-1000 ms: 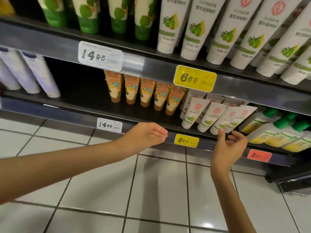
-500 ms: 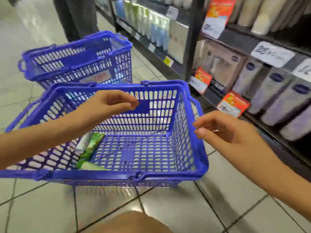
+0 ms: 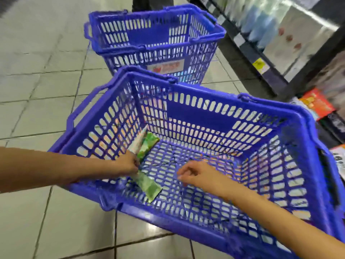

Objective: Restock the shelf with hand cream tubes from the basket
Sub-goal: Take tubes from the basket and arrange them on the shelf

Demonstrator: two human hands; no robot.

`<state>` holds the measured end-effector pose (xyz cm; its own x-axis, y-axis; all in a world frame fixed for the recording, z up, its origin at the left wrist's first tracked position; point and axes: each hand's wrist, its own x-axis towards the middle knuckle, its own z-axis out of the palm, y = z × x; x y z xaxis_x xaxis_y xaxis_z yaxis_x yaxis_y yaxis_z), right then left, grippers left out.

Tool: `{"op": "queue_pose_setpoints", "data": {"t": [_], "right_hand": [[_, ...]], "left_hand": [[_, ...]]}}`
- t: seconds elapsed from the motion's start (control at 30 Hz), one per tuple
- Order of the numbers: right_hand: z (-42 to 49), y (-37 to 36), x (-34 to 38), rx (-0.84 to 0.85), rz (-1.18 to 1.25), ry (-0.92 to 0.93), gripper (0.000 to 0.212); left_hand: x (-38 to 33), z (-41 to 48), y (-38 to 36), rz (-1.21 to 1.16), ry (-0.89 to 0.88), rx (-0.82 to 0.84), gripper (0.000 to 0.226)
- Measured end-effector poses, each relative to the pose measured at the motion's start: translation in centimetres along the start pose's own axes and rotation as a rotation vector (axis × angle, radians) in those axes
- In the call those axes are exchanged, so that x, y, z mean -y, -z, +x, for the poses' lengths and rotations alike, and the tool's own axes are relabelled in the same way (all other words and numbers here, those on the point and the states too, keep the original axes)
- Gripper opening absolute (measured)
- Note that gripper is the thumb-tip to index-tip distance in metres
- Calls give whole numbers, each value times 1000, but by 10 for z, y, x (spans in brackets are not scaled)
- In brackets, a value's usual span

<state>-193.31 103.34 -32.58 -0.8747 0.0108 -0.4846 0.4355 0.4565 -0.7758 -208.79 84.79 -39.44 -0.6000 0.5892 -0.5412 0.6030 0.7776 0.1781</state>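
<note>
A blue plastic basket (image 3: 205,116) stands on the floor in front of me. Green-and-white hand cream tubes lie at its left side: two (image 3: 144,144) lean against the left wall, and one (image 3: 149,185) lies flat on the bottom. My left hand (image 3: 127,162) reaches inside the basket and its fingers close on the lower ends of the leaning tubes. Over the middle of the basket floor hovers my right hand (image 3: 194,173), fingers loosely curled, holding nothing.
A second blue basket (image 3: 155,43) stands just behind the first. Shelving (image 3: 280,34) with blurred products and price tags runs along the right side. Tiled floor (image 3: 37,81) lies to the left and in front.
The view swung from the shelf down to the baskets. Both hands dropped into the near basket, and my left hand took hold of the tubes at the left wall.
</note>
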Motion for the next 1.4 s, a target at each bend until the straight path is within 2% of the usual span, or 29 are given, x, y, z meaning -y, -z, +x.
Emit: {"op": "queue_pose_setpoints", "data": {"t": [0.07, 0.13, 0.27, 0.37, 0.43, 0.5, 0.57, 0.67, 0.77, 0.83, 0.9, 0.97, 1.03, 1.1, 1.13, 1.27, 1.4], "right_hand": [[10, -14, -2, 30, 27, -34, 9], [15, -18, -5, 38, 93, -77, 16], [19, -6, -18, 13, 176, -149, 15], [25, 4, -27, -25, 213, -211, 15], [35, 7, -30, -41, 252, -260, 18], [52, 8, -28, -42, 287, -317, 18], [76, 4, -22, -11, 305, -361, 14], [122, -17, -2, 103, 344, -366, 13], [174, -59, 20, 159, 280, -368, 14], [202, -89, 26, 69, 125, -355, 28], [222, -108, 24, -59, 23, -380, 40], [227, -112, 22, -95, 77, -418, 35], [221, -101, 14, -99, 284, -489, 11], [215, -86, 2, -125, 334, -542, 28], [212, -80, 0, -132, 347, -546, 30], [207, -82, 15, -73, 274, -506, 20], [210, -106, 23, -116, 235, -467, 52]], "left_hand": [[-7, 1, -7, 54, -203, 91, 30], [-4, 9, -18, 137, -326, 173, 32], [-2, 17, -24, 356, -381, 311, 64], [-11, 11, -20, 355, -341, 323, 55], [-20, 2, -6, 142, -279, 317, 33], [-23, -7, 19, -249, -220, 326, 10], [-16, -16, 53, -671, -114, 257, 7], [11, -27, 92, -1166, 60, 30, 14], [32, -38, 107, -1484, 104, -48, 15], [36, -41, 111, -1516, 31, -49, 15], [36, -42, 114, -1441, -19, -32, 21], [36, -44, 117, -1393, -18, -1, 20], [35, -46, 116, -1389, 1, 13, 19], [33, -47, 116, -1400, 10, 0, 22], [31, -48, 117, -1425, 10, -13, 22], [28, -51, 121, -1516, -6, -44, 18], [27, -51, 118, -1479, 5, -35, 24]]}}
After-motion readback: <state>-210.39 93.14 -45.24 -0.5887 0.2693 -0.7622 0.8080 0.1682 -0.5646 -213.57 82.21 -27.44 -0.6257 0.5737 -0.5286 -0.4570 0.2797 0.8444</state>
